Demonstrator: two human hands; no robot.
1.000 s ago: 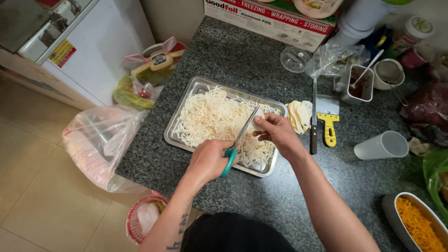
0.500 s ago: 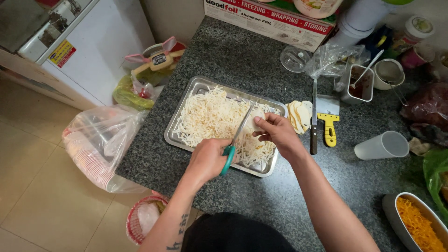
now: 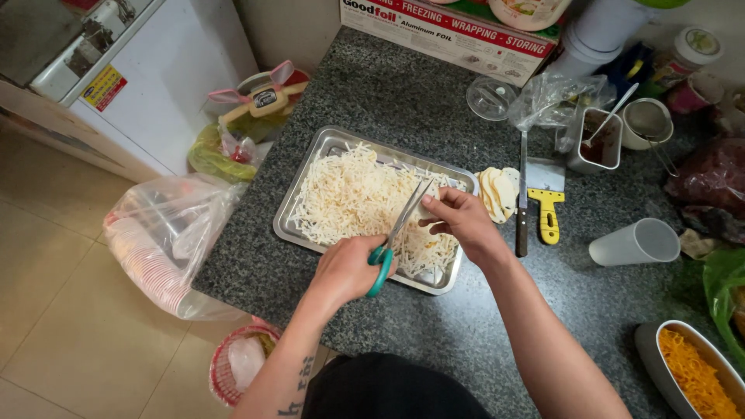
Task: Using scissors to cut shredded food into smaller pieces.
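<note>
Left hand: the left hand is clenched around the green handles of a pair of scissors, over the near edge of the tray.
Scissors: the blades slant up and to the right above the shreds, their tips beside the right hand's fingers.
Right hand: the right hand pinches a small pale slice between fingertips, held at the scissor tips above the tray's right part.
Tray: a rectangular metal tray lies on the counter, set at a slant, filled with pale, thin shreds.
Stack of slices: pale round slices lie on the counter just beside the tray's right end.
Knife and scraper: a dark-handled knife lies lengthwise right of the slices; a scraper with a yellow handle lies just beside it.
Counter: a dark speckled stone counter carries everything; its left corner juts over the floor.
Far edge: a long cardboard box of foil lies along the wall, with a clear plastic bag and a small square tub holding a spoon near it.
Right side: a white plastic cup lies tipped on its side; a white dish of orange shreds sits at the near right corner.
Floor: pale tiles; a clear bag of stacked cups leans against the counter, and a red basket stands below.
Room: a white appliance stands at upper left.
</note>
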